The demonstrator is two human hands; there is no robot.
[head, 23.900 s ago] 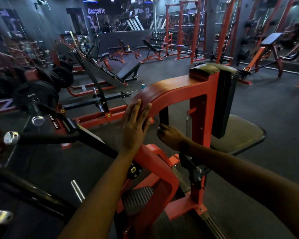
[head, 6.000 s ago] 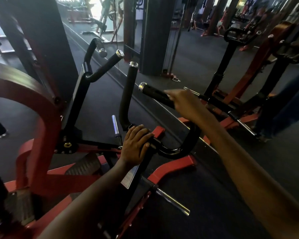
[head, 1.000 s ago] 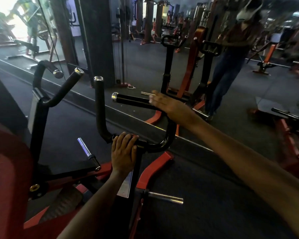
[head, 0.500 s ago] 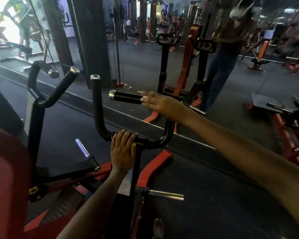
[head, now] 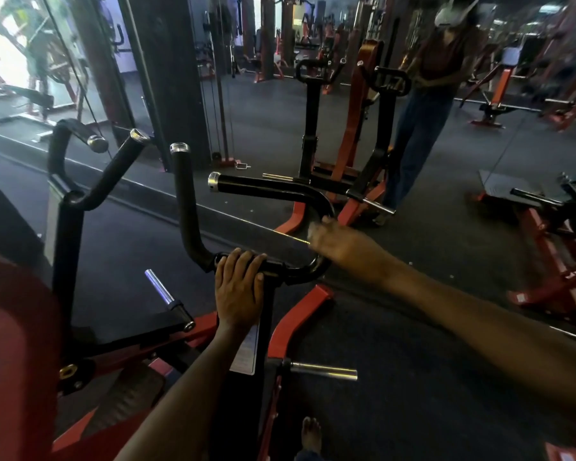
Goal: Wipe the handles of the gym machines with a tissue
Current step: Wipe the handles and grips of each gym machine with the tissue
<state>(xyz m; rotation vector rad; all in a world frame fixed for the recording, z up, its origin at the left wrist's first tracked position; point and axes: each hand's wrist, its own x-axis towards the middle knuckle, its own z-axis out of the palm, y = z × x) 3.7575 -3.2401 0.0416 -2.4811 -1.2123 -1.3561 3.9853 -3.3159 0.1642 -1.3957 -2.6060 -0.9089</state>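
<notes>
A bare foot (head: 311,434) is showing at the bottom edge, nearest the camera. Just beyond it the left hand (head: 238,287) is lying on the low cross section of the black handlebar (head: 273,191), fingers curling over the top of the tube. To its right the right hand (head: 330,239) is blurring with motion beside the handlebar's right-hand bend; I cannot tell how far its fingers are closing or whether it is holding a tissue. From that bend the upper grip is running roughly level, long axis left to right, its chrome cap (head: 214,181) pointing left, above and beyond the left hand. Left of the left hand, an upright grip (head: 184,194) is rising to a chrome end. Farther off, past the right hand, a mirror is reflecting a standing person (head: 426,104).
</notes>
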